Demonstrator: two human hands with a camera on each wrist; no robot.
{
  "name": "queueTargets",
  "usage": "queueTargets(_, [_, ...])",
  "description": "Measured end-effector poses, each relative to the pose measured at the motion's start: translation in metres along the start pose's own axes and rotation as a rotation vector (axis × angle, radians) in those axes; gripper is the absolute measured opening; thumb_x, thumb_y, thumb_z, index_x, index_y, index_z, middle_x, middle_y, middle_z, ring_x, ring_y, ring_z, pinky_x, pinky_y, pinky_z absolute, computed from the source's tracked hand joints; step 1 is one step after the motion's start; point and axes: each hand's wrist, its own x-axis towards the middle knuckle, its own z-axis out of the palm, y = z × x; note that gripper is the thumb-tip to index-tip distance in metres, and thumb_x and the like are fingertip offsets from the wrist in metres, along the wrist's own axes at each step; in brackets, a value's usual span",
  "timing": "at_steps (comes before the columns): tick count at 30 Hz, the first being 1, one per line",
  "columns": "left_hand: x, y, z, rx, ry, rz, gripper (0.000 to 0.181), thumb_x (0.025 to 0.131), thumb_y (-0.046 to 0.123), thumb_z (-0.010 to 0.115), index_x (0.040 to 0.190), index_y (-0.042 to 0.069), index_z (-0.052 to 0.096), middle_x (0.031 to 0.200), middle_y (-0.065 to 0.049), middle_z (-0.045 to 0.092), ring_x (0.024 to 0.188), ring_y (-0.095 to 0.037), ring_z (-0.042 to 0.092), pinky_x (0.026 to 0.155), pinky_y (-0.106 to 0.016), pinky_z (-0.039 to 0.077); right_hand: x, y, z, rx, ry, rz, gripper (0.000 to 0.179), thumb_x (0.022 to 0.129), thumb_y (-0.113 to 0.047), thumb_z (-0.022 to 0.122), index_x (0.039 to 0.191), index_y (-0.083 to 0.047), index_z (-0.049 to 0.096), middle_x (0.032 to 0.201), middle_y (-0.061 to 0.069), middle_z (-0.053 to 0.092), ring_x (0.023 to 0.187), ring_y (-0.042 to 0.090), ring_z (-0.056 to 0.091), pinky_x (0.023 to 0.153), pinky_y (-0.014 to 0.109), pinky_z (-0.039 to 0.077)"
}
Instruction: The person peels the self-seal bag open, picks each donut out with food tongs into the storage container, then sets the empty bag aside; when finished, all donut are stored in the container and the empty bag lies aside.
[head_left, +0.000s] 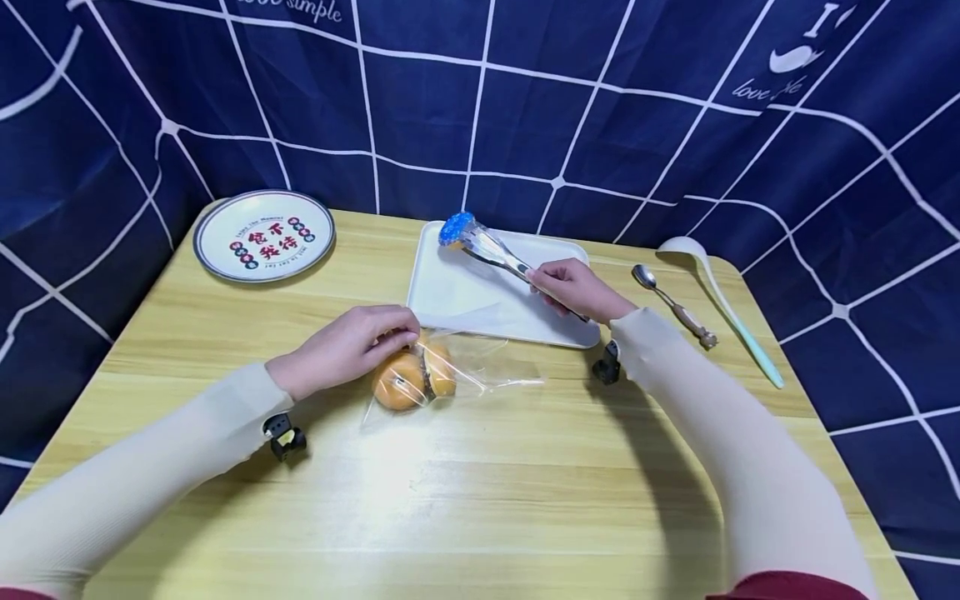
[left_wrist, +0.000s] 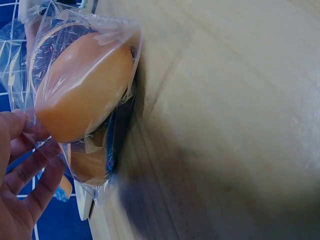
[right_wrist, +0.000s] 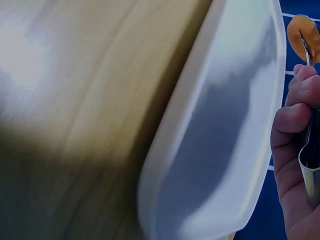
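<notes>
My left hand (head_left: 352, 346) pinches the edge of a clear plastic bag (head_left: 487, 371) on the table. Inside the bag are doughnuts (head_left: 399, 382) with plain golden sides, and dark icing with sprinkles shows through the plastic in the left wrist view. With my right hand (head_left: 576, 287) I grip metal tongs (head_left: 501, 254) round the handle. Their far end holds a doughnut with bright blue icing (head_left: 456, 228) above the white tray (head_left: 517, 312). The right wrist view shows this doughnut's golden underside (right_wrist: 299, 39) between the tong tips.
A white plate (head_left: 217, 237) with red lettering and a dark rim lies at the back left. On the right are a small spoon (head_left: 675, 308) with a brown handle and a ladle (head_left: 726, 304) with a pale green handle. A blue checked curtain (head_left: 420, 108) surrounds the wooden table (head_left: 450, 517).
</notes>
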Motion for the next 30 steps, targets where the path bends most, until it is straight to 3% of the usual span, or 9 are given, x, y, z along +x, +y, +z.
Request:
queueTargets(8, [-0.002, 0.000, -0.002, -0.004, -0.012, -0.014, 0.011, 0.106, 0.009, 0.061, 0.107, 0.015, 0.070, 0.101, 0.002, 0.070, 0.090, -0.011, 0.060, 0.086, -0.034, 0.057, 0.015, -0.005, 0.011, 0.085, -0.026, 0.043, 0.049, 0.111, -0.038, 0.051, 0.104, 0.008, 0.066, 0.065, -0.001, 0.054, 0.048, 0.013, 0.045, 0.047, 0.026, 0.033])
queueTargets(15, [0.000, 0.002, -0.001, 0.000, -0.033, -0.013, 0.009, 0.106, 0.010, 0.060, 0.107, 0.012, 0.069, 0.101, -0.002, 0.070, 0.090, -0.013, 0.060, 0.087, -0.035, 0.056, 0.016, -0.001, 0.014, 0.089, -0.033, 0.094, 0.050, 0.110, -0.045, 0.051, 0.099, 0.002, 0.068, 0.067, 0.000, 0.056, 0.048, 0.013, 0.045, 0.046, 0.027, 0.031])
queueTargets(21, [0.003, 0.001, 0.000, -0.004, -0.041, -0.009, 0.010, 0.107, 0.011, 0.060, 0.107, 0.012, 0.070, 0.101, -0.001, 0.070, 0.091, -0.012, 0.060, 0.087, -0.035, 0.056, 0.014, -0.002, 0.009, 0.069, -0.046, 0.129, 0.053, 0.109, -0.051, 0.050, 0.102, -0.002, 0.069, 0.069, -0.002, 0.057, 0.049, 0.012, 0.046, 0.046, 0.027, 0.031])
queueTargets(30, [0.001, 0.000, 0.000, -0.007, -0.039, -0.018, 0.010, 0.106, 0.009, 0.060, 0.109, 0.012, 0.070, 0.103, -0.001, 0.071, 0.093, -0.012, 0.062, 0.090, -0.036, 0.057, 0.006, 0.000, -0.002, 0.061, -0.042, 0.148, 0.052, 0.110, -0.047, 0.050, 0.103, 0.002, 0.068, 0.069, -0.001, 0.058, 0.049, 0.011, 0.045, 0.049, 0.026, 0.035])
